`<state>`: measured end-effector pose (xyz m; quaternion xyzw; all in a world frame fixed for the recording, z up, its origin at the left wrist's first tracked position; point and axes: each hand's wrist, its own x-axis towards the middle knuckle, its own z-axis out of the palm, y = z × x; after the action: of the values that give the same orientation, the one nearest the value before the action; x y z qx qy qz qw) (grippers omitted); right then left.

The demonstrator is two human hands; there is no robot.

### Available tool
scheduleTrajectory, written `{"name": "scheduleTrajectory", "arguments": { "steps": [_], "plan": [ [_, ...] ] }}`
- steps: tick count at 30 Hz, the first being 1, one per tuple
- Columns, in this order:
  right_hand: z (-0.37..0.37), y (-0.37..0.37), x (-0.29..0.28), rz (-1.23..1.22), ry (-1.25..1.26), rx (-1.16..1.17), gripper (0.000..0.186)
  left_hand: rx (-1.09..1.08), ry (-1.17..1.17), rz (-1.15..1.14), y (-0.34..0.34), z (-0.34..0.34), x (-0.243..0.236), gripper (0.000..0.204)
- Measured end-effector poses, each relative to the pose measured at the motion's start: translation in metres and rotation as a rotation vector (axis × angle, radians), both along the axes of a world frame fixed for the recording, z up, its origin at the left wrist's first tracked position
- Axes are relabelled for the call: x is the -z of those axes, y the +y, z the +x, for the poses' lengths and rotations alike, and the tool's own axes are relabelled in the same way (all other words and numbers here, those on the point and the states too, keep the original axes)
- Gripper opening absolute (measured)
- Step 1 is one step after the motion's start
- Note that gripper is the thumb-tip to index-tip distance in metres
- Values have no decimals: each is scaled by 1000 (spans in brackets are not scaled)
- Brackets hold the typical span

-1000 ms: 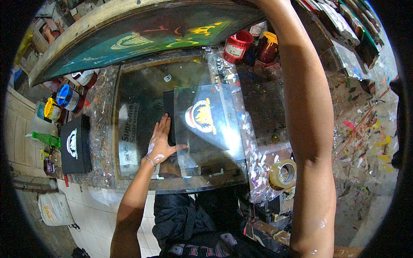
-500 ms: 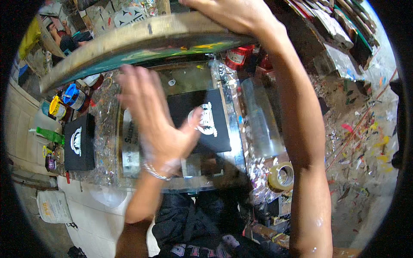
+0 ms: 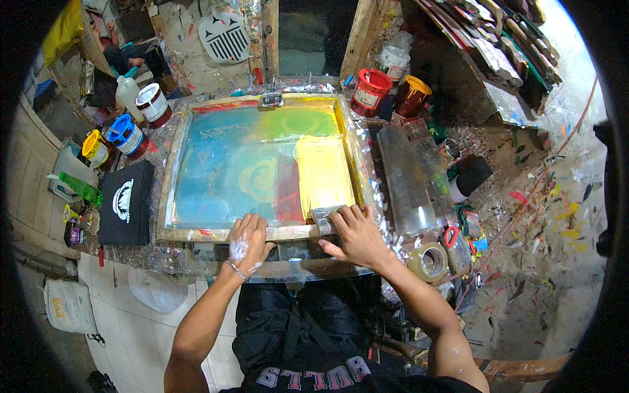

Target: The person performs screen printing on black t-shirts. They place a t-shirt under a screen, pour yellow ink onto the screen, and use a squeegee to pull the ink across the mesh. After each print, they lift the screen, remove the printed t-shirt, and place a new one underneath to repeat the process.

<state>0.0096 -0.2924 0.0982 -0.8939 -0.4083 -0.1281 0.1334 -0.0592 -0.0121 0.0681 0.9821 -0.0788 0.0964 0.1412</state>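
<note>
A wooden-framed printing screen (image 3: 183, 234) lies flat on the worktable, its mesh stained blue, green and red. My left hand (image 3: 247, 245) is closed over its near rail, with white smears on the back and a bracelet at the wrist. At the near right corner, my right hand (image 3: 357, 237) has its fingers curled on a small greyish squeegee (image 3: 322, 221), partly hidden by them. A thick patch of yellow ink (image 3: 324, 173) spreads over the mesh just beyond it. Whatever lies beneath the screen is hidden.
Left of the screen rests a black flat piece (image 3: 128, 203) with a white emblem. Blue (image 3: 126, 135), yellow (image 3: 96, 149) and white (image 3: 152, 105) tubs stand behind it. A red tub (image 3: 371, 92) is at the far right, and a tape roll (image 3: 428, 262) at the near right.
The screen has come down from a tilted position to flat, covering the black printed piece. My left hand moved from above that piece to the near rail; my right came from the raised edge to the squeegee.
</note>
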Motion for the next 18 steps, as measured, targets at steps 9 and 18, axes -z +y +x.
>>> {"name": "scheduleTrajectory", "arguments": {
  "steps": [9, 18],
  "plan": [
    [2, -4, 4, -37, 180, 6, 58, 31, 23, -4, 0, -1, 7, 47],
    [2, -2, -22, 151, 191, 52, 48, -23, 249, 87, -2, -2, 22, 62]
  ]
}}
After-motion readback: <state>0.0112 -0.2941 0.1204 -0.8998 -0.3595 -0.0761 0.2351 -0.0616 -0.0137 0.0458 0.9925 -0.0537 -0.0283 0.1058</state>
